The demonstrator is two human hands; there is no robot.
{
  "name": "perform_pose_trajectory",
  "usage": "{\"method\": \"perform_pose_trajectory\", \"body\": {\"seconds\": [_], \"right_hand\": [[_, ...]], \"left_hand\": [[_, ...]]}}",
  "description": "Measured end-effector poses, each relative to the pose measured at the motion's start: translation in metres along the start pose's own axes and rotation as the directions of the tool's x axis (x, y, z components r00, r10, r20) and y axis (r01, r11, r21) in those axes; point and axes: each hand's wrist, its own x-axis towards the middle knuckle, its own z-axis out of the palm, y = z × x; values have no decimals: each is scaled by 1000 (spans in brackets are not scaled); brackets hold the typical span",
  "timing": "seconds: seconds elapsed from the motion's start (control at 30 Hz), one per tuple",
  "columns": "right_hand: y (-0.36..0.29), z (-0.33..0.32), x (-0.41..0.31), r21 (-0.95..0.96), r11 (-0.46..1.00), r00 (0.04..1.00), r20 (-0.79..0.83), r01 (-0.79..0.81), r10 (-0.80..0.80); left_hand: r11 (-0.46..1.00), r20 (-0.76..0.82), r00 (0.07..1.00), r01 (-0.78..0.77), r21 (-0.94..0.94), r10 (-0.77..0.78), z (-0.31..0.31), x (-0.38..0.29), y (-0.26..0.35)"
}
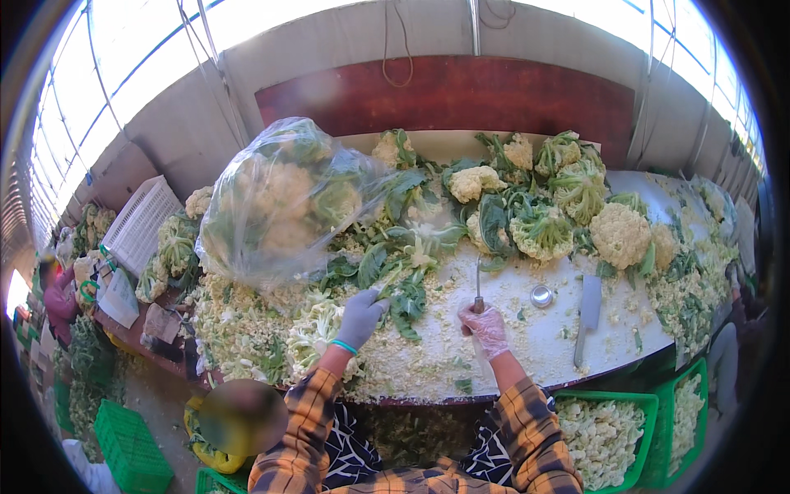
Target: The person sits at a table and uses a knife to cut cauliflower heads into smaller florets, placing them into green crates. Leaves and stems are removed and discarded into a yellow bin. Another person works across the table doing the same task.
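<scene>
My left hand (pixel 363 320), in a grey glove with a teal band at the wrist, is at pale green stalks and cauliflower leaves (pixel 408 302); whether it grips one is unclear. Wrapped in a clear plastic glove, my right hand (pixel 484 328) is closed round the handle of a small knife (pixel 478 284), its narrow blade pointing away from me. To its right lie a round metal lid or tin (pixel 541 296) and a cleaver (pixel 589 309). Whole cauliflower heads (pixel 620 234) with leaves are piled behind. A clear plastic bag (pixel 281 204) of cauliflowers stands at the back left.
Cauliflower crumbs and trimmings (pixel 247 327) cover much of the white tabletop (pixel 512 352). Green crates (pixel 654 426) of florets stand below at right, another green crate (pixel 133 447) at lower left. A white basket (pixel 143 222) leans at left. People are at both far sides.
</scene>
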Motion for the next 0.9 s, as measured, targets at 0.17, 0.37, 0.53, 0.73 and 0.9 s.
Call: {"method": "perform_pose_trajectory", "body": {"seconds": [0.17,0.37,0.53,0.73,0.9], "right_hand": [[16,21,108,-579,789,974,36,204,-225],[35,71,219,-327,910,965,145,257,-220],[10,59,208,-314,897,947,26,312,-320],[-119,36,65,-234,892,918,189,387,-348],[-140,10,-38,-322,900,925,333,295,-185]], "left_hand": [[864,257,927,354,-358,-273,34,-12,2],[987,150,976,160,-2,-157,-10,-24,-5],[996,-42,999,-8,91,12,-18,-4,7],[957,-398,885,-286,-53,243,-29,2,21],[818,-70,996,4,-576,-54,-40,-20,59]]}}
